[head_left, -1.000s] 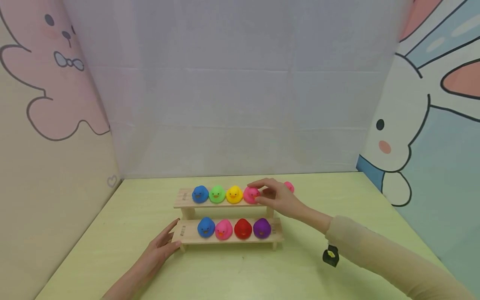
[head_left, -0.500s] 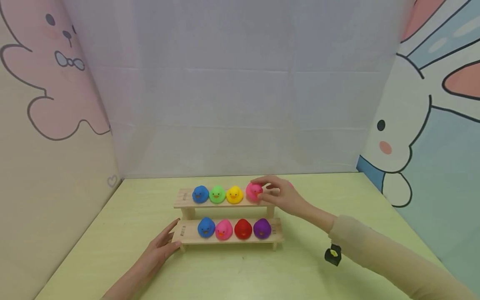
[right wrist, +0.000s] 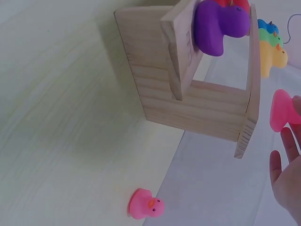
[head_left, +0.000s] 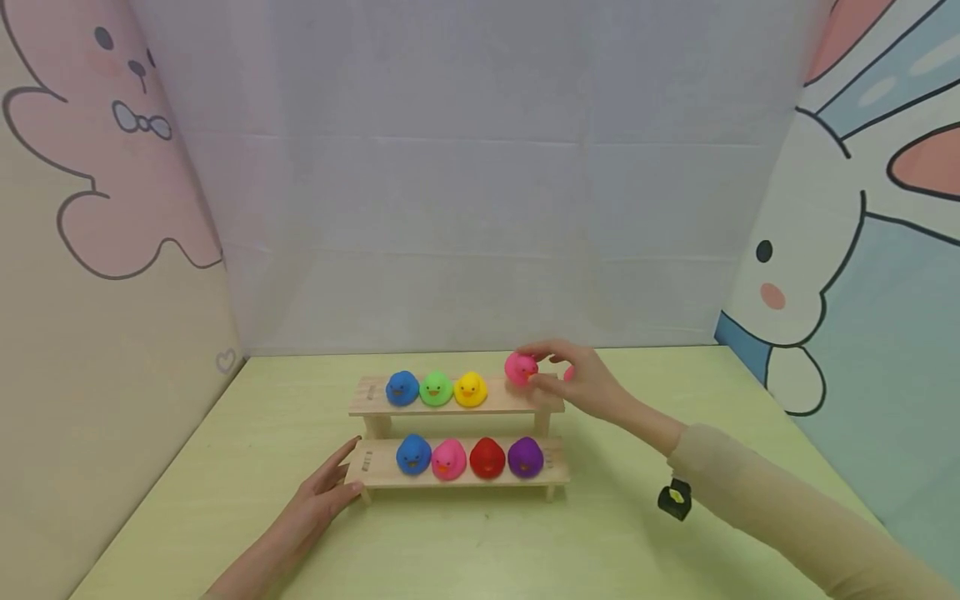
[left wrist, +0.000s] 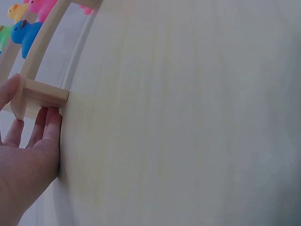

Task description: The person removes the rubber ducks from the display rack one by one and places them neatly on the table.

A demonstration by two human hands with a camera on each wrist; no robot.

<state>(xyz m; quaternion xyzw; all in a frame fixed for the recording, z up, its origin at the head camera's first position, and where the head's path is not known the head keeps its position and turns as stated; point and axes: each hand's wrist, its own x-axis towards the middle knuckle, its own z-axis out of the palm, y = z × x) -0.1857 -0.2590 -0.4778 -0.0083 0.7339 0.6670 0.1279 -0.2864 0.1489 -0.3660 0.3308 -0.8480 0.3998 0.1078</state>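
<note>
My right hand (head_left: 588, 379) pinches a pink rubber duck (head_left: 520, 369) between thumb and fingers, just above the right end of the upper step. In the right wrist view this pink duck (right wrist: 281, 110) is apart from the board. With thumb and fingers around its left end, my left hand (head_left: 318, 500) holds the lower step of the two-tier wooden shelf (head_left: 378, 472). On the upper step sit a blue duck (head_left: 402, 388), a green duck (head_left: 436, 388) and a yellow duck (head_left: 470, 389). Below are a blue duck (head_left: 413, 455), a pink duck (head_left: 448, 459), a red duck (head_left: 487, 458) and a purple duck (head_left: 525, 457).
Another pink duck (right wrist: 145, 204) lies on the table to the right of the shelf, mostly behind my right hand in the head view. The pale yellow table (head_left: 480, 550) meets a white cloth backdrop (head_left: 480, 208) and side walls with cartoon drawings.
My right hand has lifted the pink duck off the upper step, moving it right and up, away from the yellow duck. My left hand stays on the lower step.
</note>
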